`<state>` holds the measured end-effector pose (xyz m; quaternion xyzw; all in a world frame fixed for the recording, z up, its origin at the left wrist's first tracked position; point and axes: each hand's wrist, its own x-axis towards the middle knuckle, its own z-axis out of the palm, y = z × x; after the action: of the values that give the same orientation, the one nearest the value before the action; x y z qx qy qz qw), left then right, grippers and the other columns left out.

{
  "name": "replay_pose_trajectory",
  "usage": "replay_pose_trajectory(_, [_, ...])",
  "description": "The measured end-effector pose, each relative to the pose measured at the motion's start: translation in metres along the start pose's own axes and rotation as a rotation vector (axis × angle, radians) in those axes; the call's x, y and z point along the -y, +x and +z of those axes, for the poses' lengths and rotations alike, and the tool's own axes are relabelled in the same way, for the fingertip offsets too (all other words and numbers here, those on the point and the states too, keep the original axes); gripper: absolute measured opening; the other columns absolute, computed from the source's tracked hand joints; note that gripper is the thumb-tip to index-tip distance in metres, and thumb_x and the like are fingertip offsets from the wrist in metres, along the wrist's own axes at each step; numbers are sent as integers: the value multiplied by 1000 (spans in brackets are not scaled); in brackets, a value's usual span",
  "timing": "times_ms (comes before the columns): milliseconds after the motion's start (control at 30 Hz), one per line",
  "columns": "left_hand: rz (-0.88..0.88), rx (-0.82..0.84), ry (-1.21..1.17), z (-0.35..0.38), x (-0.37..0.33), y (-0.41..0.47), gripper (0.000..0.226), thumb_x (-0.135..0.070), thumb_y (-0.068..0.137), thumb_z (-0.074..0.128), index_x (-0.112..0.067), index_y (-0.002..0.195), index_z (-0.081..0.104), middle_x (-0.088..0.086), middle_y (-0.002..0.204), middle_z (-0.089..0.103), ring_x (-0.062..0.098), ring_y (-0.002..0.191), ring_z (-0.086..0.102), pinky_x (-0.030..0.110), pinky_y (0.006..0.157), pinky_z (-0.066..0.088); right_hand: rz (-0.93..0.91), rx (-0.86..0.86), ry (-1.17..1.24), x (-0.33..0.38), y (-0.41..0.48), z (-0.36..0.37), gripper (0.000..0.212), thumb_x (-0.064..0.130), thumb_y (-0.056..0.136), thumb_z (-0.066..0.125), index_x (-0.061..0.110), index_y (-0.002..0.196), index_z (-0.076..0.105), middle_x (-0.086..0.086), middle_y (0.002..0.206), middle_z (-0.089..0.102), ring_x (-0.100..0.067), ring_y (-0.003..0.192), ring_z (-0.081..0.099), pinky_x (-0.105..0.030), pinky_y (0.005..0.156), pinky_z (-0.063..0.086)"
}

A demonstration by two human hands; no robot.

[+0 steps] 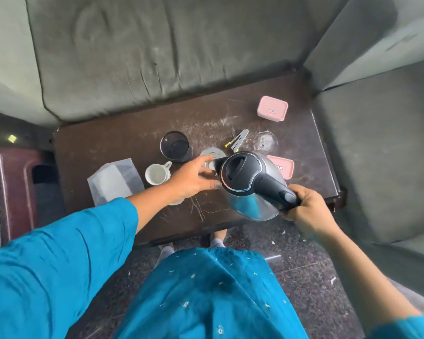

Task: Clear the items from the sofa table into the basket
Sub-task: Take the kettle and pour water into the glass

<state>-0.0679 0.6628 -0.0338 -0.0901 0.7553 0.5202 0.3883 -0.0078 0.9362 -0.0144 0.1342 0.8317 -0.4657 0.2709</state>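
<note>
R hand [309, 211] grips kettle [241, 173] handle — L hand [194, 179] by spout.

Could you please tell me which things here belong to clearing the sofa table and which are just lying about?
Part of the job: kettle held in the right hand; white cup; black mesh holder; far pink box; near pink box; grey clip; plastic bag.

Just lying about: sofa cushions; yellow scrap left of the sofa table.

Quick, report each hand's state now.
Left hand: reaching beside the kettle spout; grip cannot be told.
Right hand: closed on the kettle handle.
</note>
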Motion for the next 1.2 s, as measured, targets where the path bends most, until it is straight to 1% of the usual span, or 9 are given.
replay_pose_trajectory(133, [7,-134,194,-11,2,9,55,-29,78,72,-19,126,47,2,109,63,9,85,61,23,71,47,-44,-8,-173,12,14,-10,27,-5,55,70,13,69,55,1,62,56,-19,64,51,-31,61,40])
replay_pose_trajectory(233, [15,-225,268,-20,8,16,49,-24,78,72,-16,121,51,4,109,64,16,88,62,30,76,49,-38,-25,-214,22,21,-14,33,-8,53,70,20,59,52,4,57,54,-20,63,51,-31,60,38])
replay_pose_trajectory(300, [8,-297,271,-26,14,19,47,-20,79,71,-14,121,51,7,109,63,18,87,61,33,79,50,-23,-43,-242,26,23,-15,38,-8,52,69,25,55,50,6,55,53,-19,61,50,-30,58,39])
replay_pose_trajectory(467, [-34,-423,228,-41,33,23,50,-19,76,74,-13,120,52,8,106,64,18,82,60,26,68,45,-7,-56,-323,32,25,-12,33,-7,51,67,21,58,52,2,54,55,-24,61,53,-31,56,42])
replay_pose_trajectory(600, [5,-367,240,-39,45,26,58,-17,72,77,-13,123,49,10,112,62,20,86,61,30,79,48,-8,-47,-376,35,27,-9,31,-7,51,67,19,61,53,-1,55,56,-26,61,54,-33,56,43])
replay_pose_trajectory(733, [92,-284,329,-28,54,38,85,-22,66,82,-15,137,35,9,134,48,23,109,55,35,92,45,1,-40,-429,34,26,-1,31,-6,51,66,18,66,55,-2,54,56,-25,57,54,-32,51,44])
replay_pose_trajectory(867, [141,-238,388,-17,60,55,109,-25,61,85,-16,145,15,9,149,31,24,133,38,40,105,38,30,-43,-379,30,24,7,35,-5,49,67,23,66,53,5,51,51,-21,53,49,-32,50,44])
replay_pose_trajectory(1033, [178,-210,364,-11,63,71,118,-20,62,84,-16,146,1,12,151,28,23,136,34,41,103,40,26,-24,-349,38,24,12,35,-5,50,68,23,64,53,2,53,53,-32,57,57,-48,55,54])
replay_pose_trajectory(1200, [231,-219,566,-15,64,78,116,-15,70,77,-20,145,-11,7,153,26,28,132,41,46,101,42,9,-35,-399,48,23,16,27,-3,52,68,16,59,49,-2,52,54,-31,56,54,-39,52,49])
